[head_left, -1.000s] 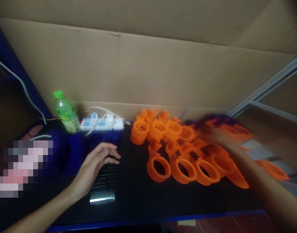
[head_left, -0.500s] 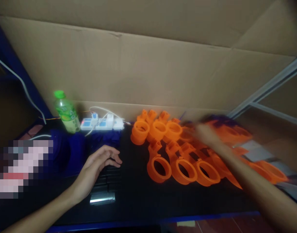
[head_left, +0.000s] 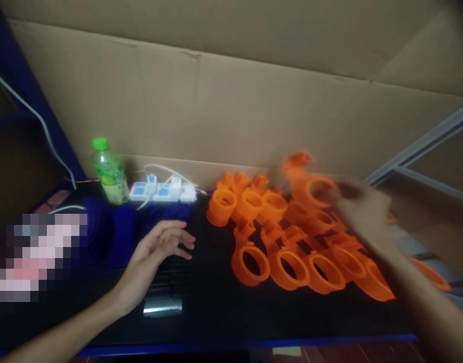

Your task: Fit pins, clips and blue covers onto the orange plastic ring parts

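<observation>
My right hand [head_left: 367, 214], smeared by motion, grips an orange ring-shaped part with a bracket end [head_left: 301, 179]. This part is held up at the back right, above other orange parts of like shape. Several orange ring parts [head_left: 291, 282] lie in a front row on the black table, their bracket ends pointing to the back. Behind them stand stacked orange rings [head_left: 221, 209]. My left hand [head_left: 156, 252] hovers over the table left of the rows, fingers loosely bent and apart, holding nothing.
A green-capped bottle [head_left: 111, 176] stands at the back left beside a white power strip [head_left: 163, 192] with plugs and cables. Dark blue pieces [head_left: 121, 234] lie in front of them. Cardboard [head_left: 231, 111] walls the back; a metal frame bar [head_left: 424, 136] runs at right.
My right hand has moved right and now holds an orange ring part raised above the others. My left hand has barely moved, its fingers slightly wider apart. The view has shifted a little.
</observation>
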Action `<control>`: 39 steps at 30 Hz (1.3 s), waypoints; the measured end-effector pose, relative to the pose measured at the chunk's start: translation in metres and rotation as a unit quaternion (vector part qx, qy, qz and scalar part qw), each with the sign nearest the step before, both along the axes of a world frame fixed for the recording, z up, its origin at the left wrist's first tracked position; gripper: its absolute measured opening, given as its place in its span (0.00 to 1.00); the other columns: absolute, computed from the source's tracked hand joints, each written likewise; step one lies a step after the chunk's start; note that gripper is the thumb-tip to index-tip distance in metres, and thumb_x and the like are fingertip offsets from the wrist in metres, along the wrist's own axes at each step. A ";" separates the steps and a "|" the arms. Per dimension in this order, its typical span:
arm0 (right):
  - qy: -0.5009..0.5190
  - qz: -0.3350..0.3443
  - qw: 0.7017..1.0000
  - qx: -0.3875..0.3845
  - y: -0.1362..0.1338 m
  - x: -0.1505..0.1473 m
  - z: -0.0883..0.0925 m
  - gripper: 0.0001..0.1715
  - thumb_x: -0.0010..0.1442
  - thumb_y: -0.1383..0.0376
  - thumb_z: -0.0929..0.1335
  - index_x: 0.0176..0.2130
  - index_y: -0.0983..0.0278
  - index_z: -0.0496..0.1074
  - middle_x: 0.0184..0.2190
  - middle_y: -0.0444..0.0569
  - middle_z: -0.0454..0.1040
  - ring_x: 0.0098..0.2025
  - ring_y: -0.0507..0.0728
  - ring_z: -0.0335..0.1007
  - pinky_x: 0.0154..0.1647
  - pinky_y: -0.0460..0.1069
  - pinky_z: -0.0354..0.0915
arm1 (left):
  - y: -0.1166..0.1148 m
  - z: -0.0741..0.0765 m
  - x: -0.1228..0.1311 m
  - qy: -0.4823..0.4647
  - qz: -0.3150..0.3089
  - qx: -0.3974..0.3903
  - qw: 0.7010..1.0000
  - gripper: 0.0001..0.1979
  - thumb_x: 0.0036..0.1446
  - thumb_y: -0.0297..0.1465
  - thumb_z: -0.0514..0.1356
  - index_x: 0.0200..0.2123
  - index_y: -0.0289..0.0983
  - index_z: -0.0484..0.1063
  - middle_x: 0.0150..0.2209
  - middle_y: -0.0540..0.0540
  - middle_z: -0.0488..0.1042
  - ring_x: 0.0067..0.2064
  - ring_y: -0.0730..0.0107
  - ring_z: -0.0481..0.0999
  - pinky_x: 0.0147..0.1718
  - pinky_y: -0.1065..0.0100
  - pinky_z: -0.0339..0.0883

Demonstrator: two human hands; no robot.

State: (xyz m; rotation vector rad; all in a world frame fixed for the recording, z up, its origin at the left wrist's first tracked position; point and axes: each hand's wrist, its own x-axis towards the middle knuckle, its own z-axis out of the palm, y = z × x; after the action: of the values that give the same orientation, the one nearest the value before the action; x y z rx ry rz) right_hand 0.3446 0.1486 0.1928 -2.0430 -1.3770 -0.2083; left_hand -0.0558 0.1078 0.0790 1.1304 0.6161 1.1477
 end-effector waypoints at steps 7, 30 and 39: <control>0.391 0.340 0.844 -0.134 -0.045 -0.139 -0.040 0.15 0.55 0.59 0.73 0.41 0.64 0.77 0.30 0.47 0.76 0.25 0.50 0.69 0.26 0.45 0.67 | 0.002 0.000 0.005 -0.050 -0.044 0.028 0.997 0.27 0.63 0.38 0.62 0.64 0.43 0.64 0.64 0.39 0.66 0.65 0.49 0.63 0.62 0.50 0.60; -0.232 0.604 0.755 -0.108 -0.094 -0.225 -0.136 0.10 0.70 0.63 0.63 0.39 0.65 0.71 0.36 0.48 0.72 0.34 0.51 0.67 0.28 0.48 0.58 | 0.021 0.030 -0.025 -0.121 0.155 -0.156 0.968 0.17 0.59 0.44 0.62 0.29 0.35 0.70 0.23 0.50 0.70 0.23 0.74 0.71 0.24 0.72 0.70; -0.200 0.574 0.785 -0.120 -0.097 -0.222 -0.140 0.11 0.69 0.63 0.64 0.36 0.64 0.71 0.36 0.47 0.73 0.33 0.51 0.67 0.27 0.48 0.54 | 0.030 0.029 -0.033 -0.126 0.161 -0.126 0.971 0.16 0.58 0.45 0.62 0.37 0.37 0.71 0.23 0.51 0.70 0.22 0.72 0.71 0.21 0.72 0.69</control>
State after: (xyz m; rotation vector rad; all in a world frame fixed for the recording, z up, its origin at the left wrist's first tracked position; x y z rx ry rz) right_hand 0.1225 0.0517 0.0526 -0.9853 -2.7597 0.0964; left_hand -0.0888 0.1373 0.1080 0.6682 0.7388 1.4189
